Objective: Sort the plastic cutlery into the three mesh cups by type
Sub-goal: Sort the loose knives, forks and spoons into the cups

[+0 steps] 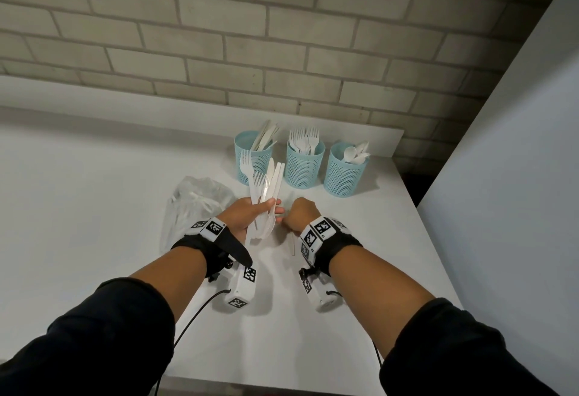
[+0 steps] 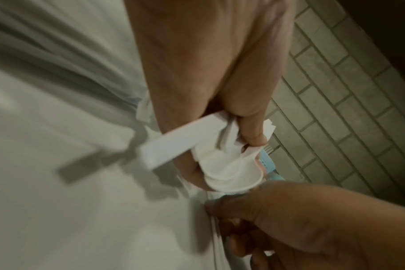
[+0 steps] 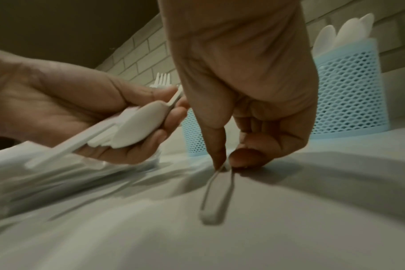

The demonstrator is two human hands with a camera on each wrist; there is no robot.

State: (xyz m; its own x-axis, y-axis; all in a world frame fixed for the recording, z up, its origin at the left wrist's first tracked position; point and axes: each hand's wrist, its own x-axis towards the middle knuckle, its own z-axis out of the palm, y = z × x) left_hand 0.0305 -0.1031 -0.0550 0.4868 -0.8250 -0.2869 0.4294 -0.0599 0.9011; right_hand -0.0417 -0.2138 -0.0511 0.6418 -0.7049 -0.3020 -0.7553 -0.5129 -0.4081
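My left hand [image 1: 250, 212] grips a mixed bundle of white plastic cutlery [image 1: 266, 185], forks and knives fanning upward, spoon bowls [image 3: 139, 126] at the palm. My right hand [image 1: 299, 214] is down on the table, thumb and forefinger pinching one end of a single white utensil [image 3: 216, 193] that lies flat; its type is hidden. Three blue mesh cups stand behind: the left cup [image 1: 247, 157] with knives, the middle cup [image 1: 302, 165] with forks, the right cup [image 1: 344, 173] with spoons.
A crumpled clear plastic bag [image 1: 194, 204] lies on the white table [image 1: 94, 207] left of my left hand. A brick wall [image 1: 282, 35] runs behind the cups. A white panel [image 1: 517, 176] rises at the right, beyond the table's edge.
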